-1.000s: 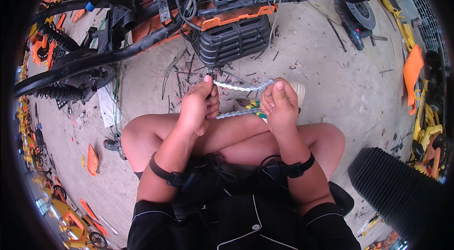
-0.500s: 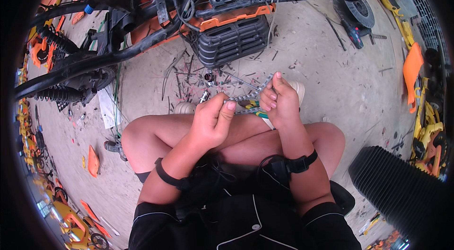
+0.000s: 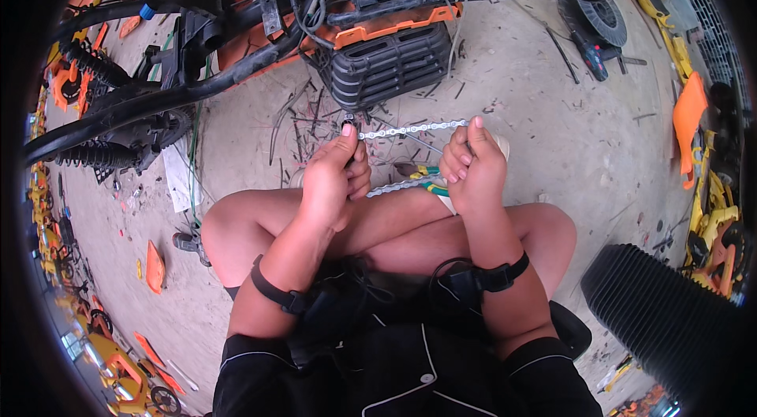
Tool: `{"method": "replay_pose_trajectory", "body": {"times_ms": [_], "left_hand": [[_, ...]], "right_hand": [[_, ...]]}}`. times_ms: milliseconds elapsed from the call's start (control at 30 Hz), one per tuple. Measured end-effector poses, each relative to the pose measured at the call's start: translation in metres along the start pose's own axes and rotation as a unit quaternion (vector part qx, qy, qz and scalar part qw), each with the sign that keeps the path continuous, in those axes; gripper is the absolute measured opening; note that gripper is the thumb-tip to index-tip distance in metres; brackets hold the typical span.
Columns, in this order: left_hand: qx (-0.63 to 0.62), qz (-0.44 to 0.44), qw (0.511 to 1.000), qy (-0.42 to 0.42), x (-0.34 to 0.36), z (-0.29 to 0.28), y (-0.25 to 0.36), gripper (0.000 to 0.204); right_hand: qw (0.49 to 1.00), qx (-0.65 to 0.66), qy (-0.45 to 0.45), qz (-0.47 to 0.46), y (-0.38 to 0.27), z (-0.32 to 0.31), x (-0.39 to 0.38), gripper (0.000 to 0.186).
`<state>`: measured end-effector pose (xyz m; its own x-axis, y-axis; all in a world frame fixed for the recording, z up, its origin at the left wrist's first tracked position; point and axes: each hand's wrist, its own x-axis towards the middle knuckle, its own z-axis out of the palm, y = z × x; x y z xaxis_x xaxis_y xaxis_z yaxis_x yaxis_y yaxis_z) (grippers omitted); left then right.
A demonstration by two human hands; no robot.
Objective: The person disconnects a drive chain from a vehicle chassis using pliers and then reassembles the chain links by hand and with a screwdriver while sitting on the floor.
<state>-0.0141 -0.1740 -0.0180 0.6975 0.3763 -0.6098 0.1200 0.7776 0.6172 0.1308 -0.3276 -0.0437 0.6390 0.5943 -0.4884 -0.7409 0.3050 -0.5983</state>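
A silvery roller chain (image 3: 414, 130) is drawn nearly straight between my two hands, above my crossed legs. My left hand (image 3: 327, 180) pinches one end of this stretch, thumb on top and fingers curled. My right hand (image 3: 477, 169) grips the other end between thumb and curled fingers. A further length of chain shows lower down, running from beside my left hand toward a tool with green and yellow handles (image 3: 432, 187) by my shoe. A thin metal rod (image 3: 426, 146) lies behind the chain, partly covered by it.
An orange and black vehicle frame (image 3: 158, 102) with loose cables and a black slatted box (image 3: 390, 66) spans the far side. Scraps litter the floor beneath it. A power drill (image 3: 591, 62) lies at the far right beside a wheel. A black ribbed cylinder (image 3: 654, 307) stands near right.
My left hand has moved up and slightly left and turned upright. The chain, slack and sagging before, is now taut and almost level. My right hand has shifted slightly right.
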Motion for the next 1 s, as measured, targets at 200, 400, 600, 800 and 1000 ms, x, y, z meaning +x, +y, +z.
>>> {"method": "replay_pose_trajectory", "body": {"times_ms": [200,400,600,800,1000], "left_hand": [[0.308,0.275,0.910,-0.031,-0.014,0.004,-0.023,0.034],[0.338,0.300,0.891,-0.037,-0.014,0.002,-0.023,0.034],[0.005,0.077,0.997,0.004,0.001,0.004,0.004,0.041],[-0.101,-0.035,0.994,0.001,0.002,-0.004,0.022,0.040],[-0.060,0.032,0.998,0.013,0.003,-0.002,0.019,0.038]], "right_hand": [[0.987,0.019,0.028,0.159,-0.010,-0.017,0.012,0.036],[0.985,0.022,0.016,0.172,-0.011,-0.017,0.013,0.037],[0.998,-0.025,-0.042,0.033,-0.007,-0.004,0.004,0.038],[0.987,-0.123,-0.067,-0.085,-0.002,0.010,-0.008,0.039],[0.991,-0.092,-0.069,-0.064,-0.004,0.010,-0.006,0.041]]}}
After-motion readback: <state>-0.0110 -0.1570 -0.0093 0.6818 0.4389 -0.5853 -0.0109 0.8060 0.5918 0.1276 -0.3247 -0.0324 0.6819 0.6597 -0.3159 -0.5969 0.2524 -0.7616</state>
